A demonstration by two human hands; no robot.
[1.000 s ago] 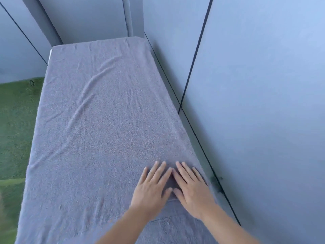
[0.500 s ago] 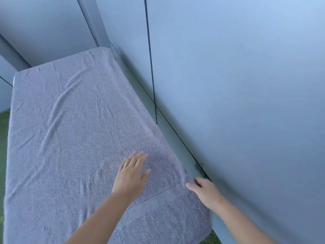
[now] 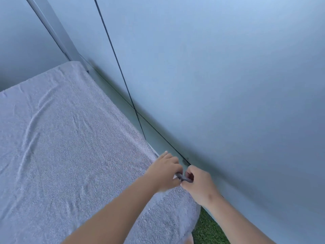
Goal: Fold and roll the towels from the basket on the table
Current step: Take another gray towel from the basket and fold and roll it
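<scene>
- Towel (image 3: 73, 147), pale grey-lilac terry, lies spread flat over the table and hides the tabletop. Its near end hangs over the front edge at the bottom of the view.
- Long shallow creases run across the left part of the cloth, while the right part lies smoother.
- A woven border band crosses the cloth close to its near end, just past the forearms.
- Left hand (image 3: 164, 174) sits at the towel's right edge, close to the wall. Its fingers are curled and pinch a small gathered bit of that edge.
- Right hand (image 3: 199, 184) is just beside it, with thumb and fingers curled and pinching the same bit. A dark fold of cloth shows between the two hands, which nearly touch.
- Both forearms are bare and reach in from the bottom of the view.
- Wall (image 3: 228, 85), made of blue-grey panels with thin dark seams, stands just beside the towel's right edge, and a narrow strip shows between them.
- Pale upright post (image 3: 52, 30) stands in the far corner.
- Green turf-like floor (image 3: 207, 229) shows at the bottom, between the hanging end and the wall.
</scene>
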